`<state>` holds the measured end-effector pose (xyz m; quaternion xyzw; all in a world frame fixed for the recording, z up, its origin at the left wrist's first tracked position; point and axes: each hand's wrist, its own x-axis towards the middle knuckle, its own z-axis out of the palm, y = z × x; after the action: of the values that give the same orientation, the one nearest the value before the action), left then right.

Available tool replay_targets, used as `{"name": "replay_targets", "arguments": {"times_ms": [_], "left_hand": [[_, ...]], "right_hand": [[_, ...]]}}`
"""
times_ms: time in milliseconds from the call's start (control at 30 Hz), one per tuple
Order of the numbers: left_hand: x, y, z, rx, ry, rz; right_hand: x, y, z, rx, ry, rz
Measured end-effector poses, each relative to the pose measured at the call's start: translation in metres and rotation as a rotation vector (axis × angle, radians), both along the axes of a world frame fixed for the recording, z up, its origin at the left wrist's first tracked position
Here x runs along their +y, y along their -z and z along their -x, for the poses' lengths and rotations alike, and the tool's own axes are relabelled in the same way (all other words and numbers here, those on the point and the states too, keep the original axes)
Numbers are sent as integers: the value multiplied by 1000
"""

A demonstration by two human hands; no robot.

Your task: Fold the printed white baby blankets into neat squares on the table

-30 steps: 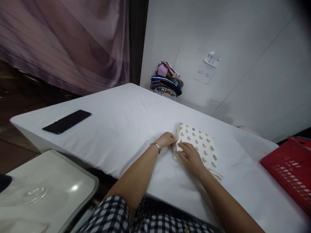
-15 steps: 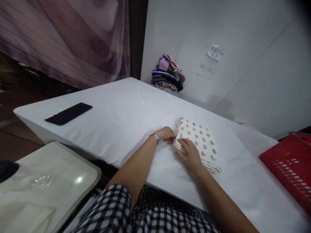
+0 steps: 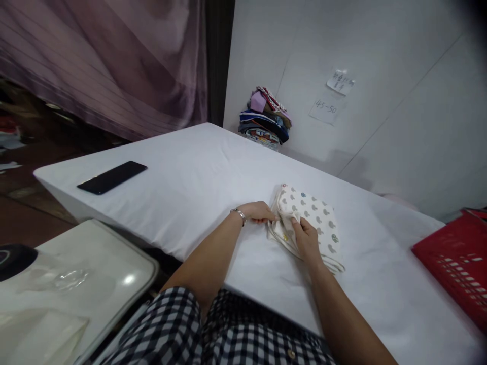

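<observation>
A folded white cloth with grey mushroom-like prints and a few coloured ones lies in layers on the white-covered table. At its left edge, my left hand is closed on the cloth's layers, a bracelet at the wrist. My right hand pinches the near left corner of the top layer and holds it lifted and turned back. Under that corner a lower layer with a small yellow print shows. The fingertips of both hands are partly hidden by the fabric.
A black phone-like slab lies at the table's left. Folded clothes are stacked at the far edge by the wall. A red plastic basket stands at the right. A pale sewing-machine-like surface is at the lower left.
My right hand has gone from lying on the cloth's near left corner to lifting and peeling it back to the right. My left hand stays at the left edge.
</observation>
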<state>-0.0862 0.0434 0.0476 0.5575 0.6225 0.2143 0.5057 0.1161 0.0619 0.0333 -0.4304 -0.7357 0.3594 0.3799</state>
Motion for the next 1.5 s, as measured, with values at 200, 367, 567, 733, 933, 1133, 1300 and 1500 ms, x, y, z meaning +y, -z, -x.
{"name": "replay_targets", "arguments": {"times_ms": [200,367,567,733,933,1133,1300,1500], "left_hand": [[-2,-8,-3,171,-117,-149],[-5,-11,-15,253,-15,-81],[-7,-13,-26,279,30,-84],[-9,-14,-14,164,-95,-89],[-16,-6,-6,128,-89,-33],[-13,3,-5,-43,-30,-17],[-13,1,-5,-98,-55,15],[-13,2,-5,-282,-68,143]], "right_hand": [[-1,1,-1,21,8,-43],[-5,3,0,60,10,-112],[-10,3,4,53,34,-193],[-9,-11,-2,43,21,-327],[-12,-12,1,-151,-260,-403],[-12,-8,5,-158,-249,-403],[1,-38,-11,-118,-70,-546],[-7,-33,9,-604,-368,-623]]}}
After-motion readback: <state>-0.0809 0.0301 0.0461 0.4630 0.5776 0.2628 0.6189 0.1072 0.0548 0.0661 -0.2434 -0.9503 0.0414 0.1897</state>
